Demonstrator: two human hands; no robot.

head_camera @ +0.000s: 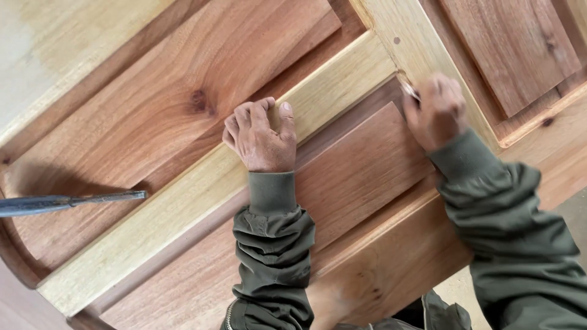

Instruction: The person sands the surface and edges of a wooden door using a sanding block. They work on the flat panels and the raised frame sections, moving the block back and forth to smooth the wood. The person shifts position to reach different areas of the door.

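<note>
The right hand point(435, 111) is blurring, and it is hiding most of the small pale object point(411, 91) it is gripping, so its kind cannot be told. The frame's left edge is cutting off the handle of the chisel point(73, 201). The wooden door point(183, 110) is running past every edge.
</note>
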